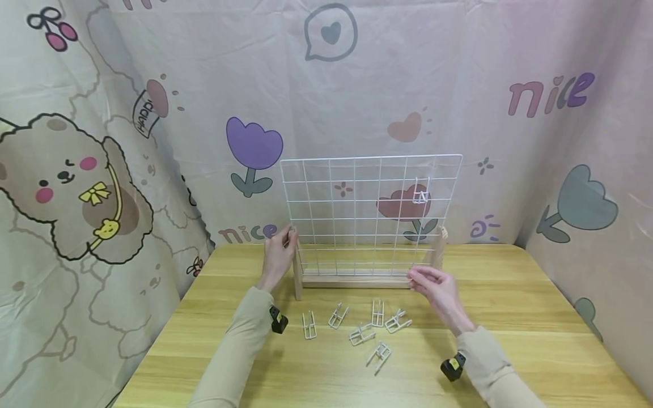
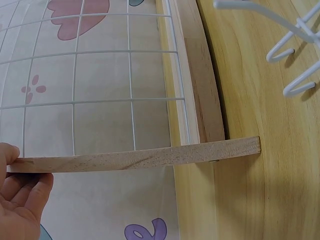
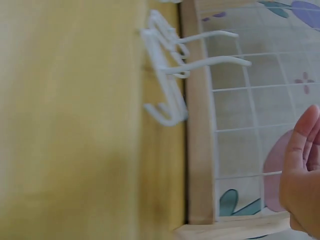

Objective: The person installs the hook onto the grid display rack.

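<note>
A white wire grid [image 1: 367,218] stands upright in a wooden base with a post at each side. My left hand [image 1: 278,255] grips the top of the left wooden post [image 2: 125,159], thumb on one side and fingers on the other. Before the grid's lower right part is my right hand [image 1: 436,292], fingers loosely bent, with nothing seen in it; its fingertips are partly cut off in the right wrist view. A white double wire hook [image 1: 420,196] hangs on the grid's upper right. Several similar white hooks [image 1: 361,335] lie on the table in front of the base.
The wood-grain table [image 1: 326,379] reaches back to a printed cloth [image 1: 326,107] behind the grid. More printed cloth [image 1: 61,294] hangs along the left side and the right side. The right wooden post [image 1: 439,249] rises beyond my right hand.
</note>
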A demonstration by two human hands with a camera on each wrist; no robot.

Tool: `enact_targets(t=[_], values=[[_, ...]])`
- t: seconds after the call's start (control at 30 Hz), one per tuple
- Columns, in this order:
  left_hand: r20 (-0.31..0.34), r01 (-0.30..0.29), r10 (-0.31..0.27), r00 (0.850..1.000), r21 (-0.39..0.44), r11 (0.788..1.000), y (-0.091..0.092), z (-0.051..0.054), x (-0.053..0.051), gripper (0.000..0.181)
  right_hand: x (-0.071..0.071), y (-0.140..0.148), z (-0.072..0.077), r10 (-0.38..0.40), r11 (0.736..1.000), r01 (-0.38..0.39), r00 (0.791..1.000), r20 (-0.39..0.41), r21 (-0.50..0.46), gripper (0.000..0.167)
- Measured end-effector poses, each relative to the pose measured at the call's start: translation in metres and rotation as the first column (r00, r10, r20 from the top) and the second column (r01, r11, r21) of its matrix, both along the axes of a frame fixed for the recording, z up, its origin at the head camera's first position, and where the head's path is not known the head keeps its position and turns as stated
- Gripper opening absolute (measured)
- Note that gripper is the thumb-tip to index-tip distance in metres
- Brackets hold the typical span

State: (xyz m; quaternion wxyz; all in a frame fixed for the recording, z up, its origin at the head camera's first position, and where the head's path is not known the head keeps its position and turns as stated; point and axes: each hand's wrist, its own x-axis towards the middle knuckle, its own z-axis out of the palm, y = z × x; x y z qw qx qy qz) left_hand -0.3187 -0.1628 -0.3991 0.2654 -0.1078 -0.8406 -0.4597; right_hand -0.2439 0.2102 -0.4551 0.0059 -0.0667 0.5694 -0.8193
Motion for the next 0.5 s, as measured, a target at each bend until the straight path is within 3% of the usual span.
enact_targets(t=[0.1, 0.23, 0.5], values=[[0.004, -0.005, 0.005, 1.000, 0.000, 1.000, 0.000, 0.000, 0.000, 0.034, 0.004, 0.000, -0.010, 0.037, 0.991, -0.042, 0.998, 0.046, 0.126, 0.016], [0.009, 0.001, -0.001, 1.000, -0.001, 1.000, 0.000, 0.000, 0.000, 0.034, 0.008, 0.000, -0.020, 0.120, 0.957, -0.137, 0.990, 0.080, 0.256, 0.014], [0.013, 0.011, -0.011, 1.000, 0.011, 1.000, 0.000, 0.001, 0.001, 0.036, 0.011, 0.001, -0.029, 0.275, 0.901, -0.306, 0.951, 0.140, 0.307, 0.017]])
